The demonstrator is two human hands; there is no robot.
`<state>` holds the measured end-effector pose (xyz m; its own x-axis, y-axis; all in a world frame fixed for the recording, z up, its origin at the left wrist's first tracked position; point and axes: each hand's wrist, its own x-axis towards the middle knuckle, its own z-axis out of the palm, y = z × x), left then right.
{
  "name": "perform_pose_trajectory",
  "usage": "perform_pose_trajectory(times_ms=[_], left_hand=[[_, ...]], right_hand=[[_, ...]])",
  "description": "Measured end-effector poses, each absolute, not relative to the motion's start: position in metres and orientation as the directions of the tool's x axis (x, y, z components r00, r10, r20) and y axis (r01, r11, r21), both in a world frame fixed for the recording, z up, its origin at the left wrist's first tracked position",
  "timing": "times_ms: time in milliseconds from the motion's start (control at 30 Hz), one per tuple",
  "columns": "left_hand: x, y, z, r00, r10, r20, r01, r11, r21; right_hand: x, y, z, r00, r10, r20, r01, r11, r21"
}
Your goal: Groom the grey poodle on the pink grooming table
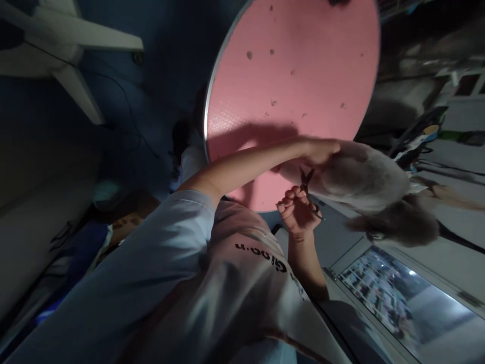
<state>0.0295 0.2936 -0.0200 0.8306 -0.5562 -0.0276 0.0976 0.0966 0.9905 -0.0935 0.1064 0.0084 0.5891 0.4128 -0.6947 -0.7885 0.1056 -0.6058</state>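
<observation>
A light-furred dog (364,172) with a grey head stands at the right edge of the round pink table (322,65), its head to the right. My left hand (320,151) is closed on the dog's rear end, the fingers partly hidden against the fur. Just below it, my right hand (299,210) holds a pair of scissors (306,182), palm turned up and fingers curled through the handles. The scissor blades are apart, with their tips close to the dog's fur and my left hand.
A white wheeled stand base (102,36) and a dark cable lie on the floor at upper left. A dark strap (460,237) runs rightward from near the dog's head. A window (382,288) is at lower right. Equipment and cables (420,134) crowd the right.
</observation>
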Motion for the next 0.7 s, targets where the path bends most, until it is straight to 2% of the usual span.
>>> perform_pose_trajectory(times_ms=[133, 233, 367, 433, 533, 700], left_hand=[[0.034, 0.287, -0.029, 0.831, -0.553, 0.064, -0.027, 0.075, 0.997], [0.038, 0.28, -0.036, 0.833, -0.548, 0.068, -0.02, 0.094, 0.995], [0.039, 0.278, -0.038, 0.836, -0.546, 0.047, 0.014, 0.107, 0.994], [0.039, 0.278, -0.038, 0.837, -0.543, 0.058, 0.017, 0.133, 0.991], [0.04, 0.278, -0.04, 0.833, -0.551, 0.058, 0.019, 0.133, 0.991], [0.043, 0.272, -0.047, 0.835, -0.545, 0.075, -0.003, 0.131, 0.991]], right_hand=[[-0.089, 0.113, 0.002, 0.604, 0.333, -0.724, -0.795, 0.191, -0.576], [-0.084, 0.112, 0.002, 0.631, 0.326, -0.704, -0.775, 0.231, -0.588], [-0.079, 0.106, 0.003, 0.632, 0.222, -0.743, -0.763, 0.008, -0.647], [-0.078, 0.103, 0.001, 0.607, 0.266, -0.749, -0.763, -0.068, -0.642], [-0.077, 0.1, -0.004, 0.582, 0.357, -0.73, -0.755, -0.096, -0.649], [-0.076, 0.099, -0.012, 0.546, 0.326, -0.772, -0.742, -0.239, -0.626]])
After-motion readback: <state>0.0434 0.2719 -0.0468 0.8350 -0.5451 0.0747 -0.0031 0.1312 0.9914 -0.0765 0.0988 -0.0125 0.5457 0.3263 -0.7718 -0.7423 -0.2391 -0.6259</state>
